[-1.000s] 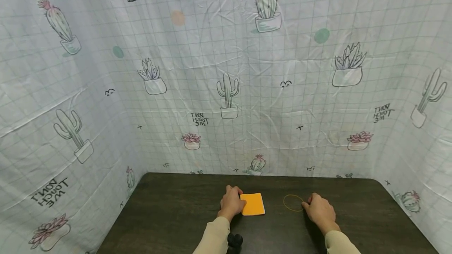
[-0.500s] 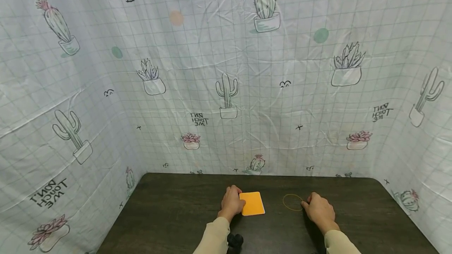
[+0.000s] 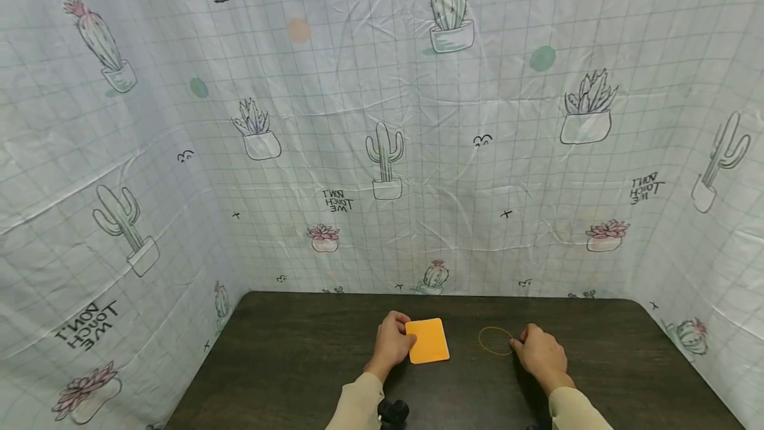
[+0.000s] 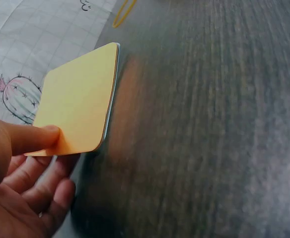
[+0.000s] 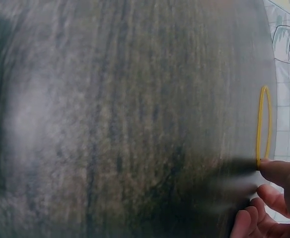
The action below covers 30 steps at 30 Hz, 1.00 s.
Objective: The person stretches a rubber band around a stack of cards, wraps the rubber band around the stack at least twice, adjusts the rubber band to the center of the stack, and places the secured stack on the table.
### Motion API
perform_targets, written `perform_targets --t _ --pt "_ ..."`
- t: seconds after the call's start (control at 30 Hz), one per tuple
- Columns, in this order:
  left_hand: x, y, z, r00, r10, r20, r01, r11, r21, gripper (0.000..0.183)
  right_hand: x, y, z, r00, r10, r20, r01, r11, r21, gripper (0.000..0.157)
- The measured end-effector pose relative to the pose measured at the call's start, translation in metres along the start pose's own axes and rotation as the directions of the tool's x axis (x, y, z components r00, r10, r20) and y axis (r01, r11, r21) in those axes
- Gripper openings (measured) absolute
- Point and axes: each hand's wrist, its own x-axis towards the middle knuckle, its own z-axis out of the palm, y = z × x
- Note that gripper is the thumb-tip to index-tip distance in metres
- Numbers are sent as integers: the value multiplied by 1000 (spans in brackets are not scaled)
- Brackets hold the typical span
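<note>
Orange and square, the pad (image 3: 428,342) tilts over the tabletop (image 3: 286,363); we see its side pinched in the narrow grip of the left hand (image 3: 390,342). The right hand (image 3: 542,354) touches the yellow loop (image 5: 258,126) with its thumb tip; whether that grip pinches it, we cannot tell.

- I see a smooth, matt, paper-like face on the orange square card (image 4: 78,101).
- The yellow band (image 5: 259,124) looks like smooth rubber to me.
- My counter (image 3: 286,350) shows streaky wood grain, faintly glossy.
- The cactus-print backdrop (image 3: 334,98) is creased cloth.
</note>
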Motion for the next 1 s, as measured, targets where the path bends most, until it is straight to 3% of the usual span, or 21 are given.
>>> perform_targets --t 0.27,0.53,0.7,1.0 --pt "-4 -11 -1 999 38 3 -37 978 -204 29 -3 -1 1 999 20 42 -21 1000 4 26" --pt "-13 -10 -11 996 7 86 26 929 -368 22 -6 -3 3 997 38 66 -39 999 8 24" --pt "-19 -3 -21 993 10 118 38 916 -399 24 -5 -5 3 993 50 105 -50 999 2 20" --pt "-32 2 -30 987 29 157 34 920 -390 22 -3 -8 4 975 97 199 -101 995 11 18"
